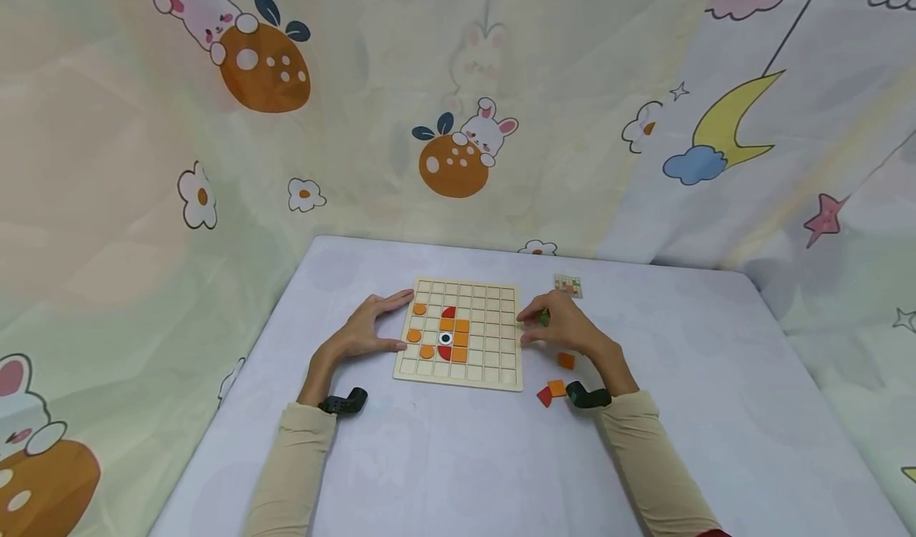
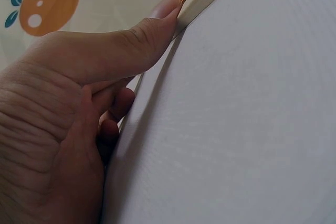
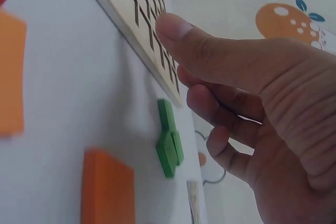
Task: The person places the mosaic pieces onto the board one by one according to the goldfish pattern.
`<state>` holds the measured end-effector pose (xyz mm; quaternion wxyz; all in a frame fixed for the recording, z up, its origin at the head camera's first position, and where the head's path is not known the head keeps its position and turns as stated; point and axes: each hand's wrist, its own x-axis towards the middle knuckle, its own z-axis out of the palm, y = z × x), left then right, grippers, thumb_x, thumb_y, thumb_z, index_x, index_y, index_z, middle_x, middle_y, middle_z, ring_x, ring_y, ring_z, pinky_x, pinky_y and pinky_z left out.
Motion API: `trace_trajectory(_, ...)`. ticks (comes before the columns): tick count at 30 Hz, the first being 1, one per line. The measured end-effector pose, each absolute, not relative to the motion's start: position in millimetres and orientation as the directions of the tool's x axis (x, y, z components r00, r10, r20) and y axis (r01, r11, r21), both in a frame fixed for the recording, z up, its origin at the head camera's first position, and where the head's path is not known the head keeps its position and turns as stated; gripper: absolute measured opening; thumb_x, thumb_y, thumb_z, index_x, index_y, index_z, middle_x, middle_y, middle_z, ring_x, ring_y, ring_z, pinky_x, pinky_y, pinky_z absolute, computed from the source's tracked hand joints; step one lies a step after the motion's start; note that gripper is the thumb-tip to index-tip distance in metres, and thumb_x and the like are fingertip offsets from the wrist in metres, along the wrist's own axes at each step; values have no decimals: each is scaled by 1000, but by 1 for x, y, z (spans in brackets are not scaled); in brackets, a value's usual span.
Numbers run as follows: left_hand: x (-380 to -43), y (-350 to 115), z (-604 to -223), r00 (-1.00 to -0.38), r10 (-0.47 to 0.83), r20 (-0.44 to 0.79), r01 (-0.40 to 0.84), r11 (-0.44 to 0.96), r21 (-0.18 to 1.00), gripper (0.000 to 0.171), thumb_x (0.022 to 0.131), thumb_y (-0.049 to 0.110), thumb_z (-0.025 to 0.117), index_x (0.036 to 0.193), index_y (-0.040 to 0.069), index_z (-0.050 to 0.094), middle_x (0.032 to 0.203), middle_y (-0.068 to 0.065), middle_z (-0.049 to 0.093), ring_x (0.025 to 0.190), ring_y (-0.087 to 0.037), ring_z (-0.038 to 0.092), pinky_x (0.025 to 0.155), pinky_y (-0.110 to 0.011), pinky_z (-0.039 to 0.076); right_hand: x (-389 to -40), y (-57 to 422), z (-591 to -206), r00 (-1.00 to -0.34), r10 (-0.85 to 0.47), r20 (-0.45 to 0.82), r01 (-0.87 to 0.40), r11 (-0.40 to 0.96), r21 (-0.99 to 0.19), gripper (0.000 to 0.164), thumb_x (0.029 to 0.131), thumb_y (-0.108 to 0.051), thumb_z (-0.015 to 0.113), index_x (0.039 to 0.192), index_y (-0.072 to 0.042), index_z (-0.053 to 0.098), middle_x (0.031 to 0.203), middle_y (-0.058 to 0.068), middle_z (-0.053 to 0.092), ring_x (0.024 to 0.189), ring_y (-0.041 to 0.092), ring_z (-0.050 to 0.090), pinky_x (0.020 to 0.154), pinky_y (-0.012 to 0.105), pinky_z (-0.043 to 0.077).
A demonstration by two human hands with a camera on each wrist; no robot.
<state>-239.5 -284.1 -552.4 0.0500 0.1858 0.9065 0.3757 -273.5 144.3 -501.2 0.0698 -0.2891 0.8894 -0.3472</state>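
A square wooden grid board (image 1: 494, 354) lies on the table. On it are orange round pieces (image 1: 414, 336), orange squares (image 1: 461, 340), a white piece with a black dot (image 1: 446, 338) and two red curved pieces (image 1: 448, 313). My left hand (image 1: 361, 330) touches the board's left edge, thumb and forefinger spread apart; its thumb (image 2: 157, 22) meets the edge in the left wrist view. At the right edge is my right hand (image 1: 565, 322), with no piece visible between thumb and fingers. Green pieces (image 3: 168, 148) lie beneath it, partly hidden in the head view.
Right of the board lie an orange square (image 1: 566, 360), another orange piece (image 1: 556, 388) and a red piece (image 1: 545, 396). A small patterned card (image 1: 568, 286) lies beyond the right hand. A printed cloth (image 1: 372, 163) hangs behind the table.
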Motion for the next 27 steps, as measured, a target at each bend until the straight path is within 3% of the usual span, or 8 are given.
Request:
trace_trajectory(8, -239, -285, -553, -929, 368, 41, 287, 645, 708, 102, 80, 45, 95, 168, 25, 46, 178, 3, 39, 121, -23, 47, 108, -49, 39, -272, 176, -493, -856, -515, 42, -413, 633, -655, 32, 77, -7, 98, 106, -2, 86, 97, 9, 84, 93, 27, 68, 89, 50, 46)
trace_trajectory(21, -235, -285, -548, -929, 368, 44, 285, 633, 720, 102, 80, 39, 97, 167, 22, 47, 178, 1, 40, 121, -23, 48, 110, -52, 40, -268, 230, -492, -874, -483, -57, -340, 691, -638, 43, 73, -8, 101, 113, -4, 85, 101, 9, 83, 93, 28, 66, 88, 39, 53)
trace_trajectory(27, -235, -285, -548, -931, 364, 41, 282, 640, 715, 102, 80, 40, 97, 167, 22, 46, 178, 1, 39, 120, -23, 48, 109, -52, 41, -265, 244, -493, -854, -510, -99, -331, 680, -654, 39, 76, -2, 97, 113, -2, 84, 104, 10, 84, 90, 24, 66, 85, 33, 55)
